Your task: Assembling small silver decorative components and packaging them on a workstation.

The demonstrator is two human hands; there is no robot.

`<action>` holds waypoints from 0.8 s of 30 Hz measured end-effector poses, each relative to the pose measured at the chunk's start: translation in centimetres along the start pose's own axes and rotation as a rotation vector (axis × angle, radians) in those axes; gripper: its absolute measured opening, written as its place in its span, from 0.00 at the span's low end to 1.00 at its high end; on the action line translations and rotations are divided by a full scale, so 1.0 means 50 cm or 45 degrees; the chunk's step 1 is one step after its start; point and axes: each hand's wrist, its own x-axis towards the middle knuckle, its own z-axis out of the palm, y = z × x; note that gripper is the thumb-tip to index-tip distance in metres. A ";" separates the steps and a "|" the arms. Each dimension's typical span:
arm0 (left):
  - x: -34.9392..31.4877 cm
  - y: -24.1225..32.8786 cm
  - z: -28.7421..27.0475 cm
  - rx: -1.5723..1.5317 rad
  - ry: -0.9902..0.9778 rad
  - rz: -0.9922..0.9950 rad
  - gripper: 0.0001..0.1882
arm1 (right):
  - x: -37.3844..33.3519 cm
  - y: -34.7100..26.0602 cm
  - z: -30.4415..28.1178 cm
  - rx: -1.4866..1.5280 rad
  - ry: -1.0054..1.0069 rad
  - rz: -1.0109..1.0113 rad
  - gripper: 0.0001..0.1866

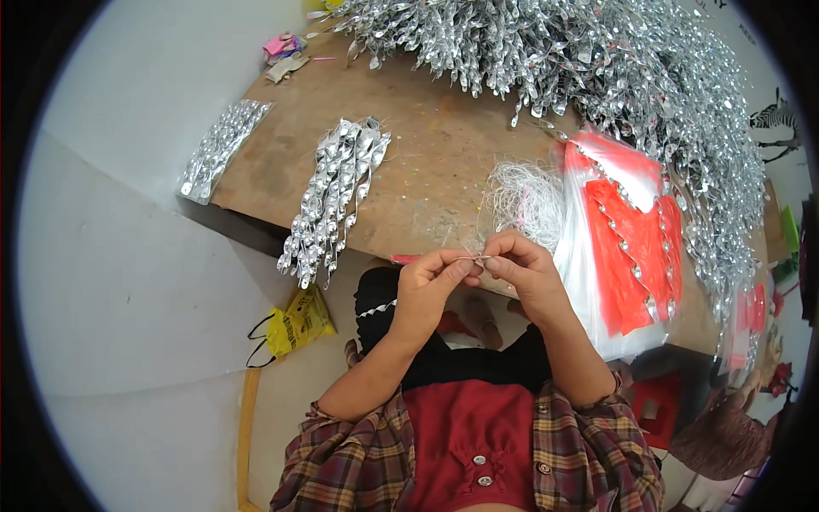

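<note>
In front of my body, at the table's near edge, both hands meet fingertip to fingertip. My left hand (pixel 429 283) is closed in a pinch, and my right hand (pixel 531 271) pinches close beside it. Between them runs a thin pale string (pixel 472 258); its ends are too fine to follow. Just beyond my right hand lies a loose tangle of white string (pixel 522 203). A bunch of twisted silver foil strips (pixel 328 200) hangs over the table edge, left of my hands. One short silver twist (pixel 377 309) rests on my dark-clothed lap.
A huge heap of silver foil twists (pixel 512 51) covers the table's far right. Clear plastic bags with red sheets (pixel 631 256) lie right of my hands. More foil strips (pixel 223 147) sit at the left corner of the brown table (pixel 426 136). A yellow bag (pixel 300 322) stands below.
</note>
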 end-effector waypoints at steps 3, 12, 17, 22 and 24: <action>0.000 -0.002 -0.003 -0.048 -0.023 -0.004 0.09 | -0.001 -0.009 0.007 0.070 0.015 0.047 0.05; 0.003 -0.008 0.004 -0.050 0.015 -0.008 0.06 | -0.006 -0.007 -0.001 0.094 -0.031 0.090 0.05; 0.001 -0.017 0.000 0.052 0.021 -0.021 0.06 | -0.011 -0.020 0.010 0.153 -0.002 0.168 0.06; -0.003 -0.009 0.011 0.603 0.100 0.234 0.04 | 0.001 -0.031 0.012 -0.661 0.073 -0.343 0.06; -0.003 -0.001 0.021 0.964 0.163 0.503 0.05 | 0.007 -0.028 0.019 -1.106 0.093 -0.687 0.05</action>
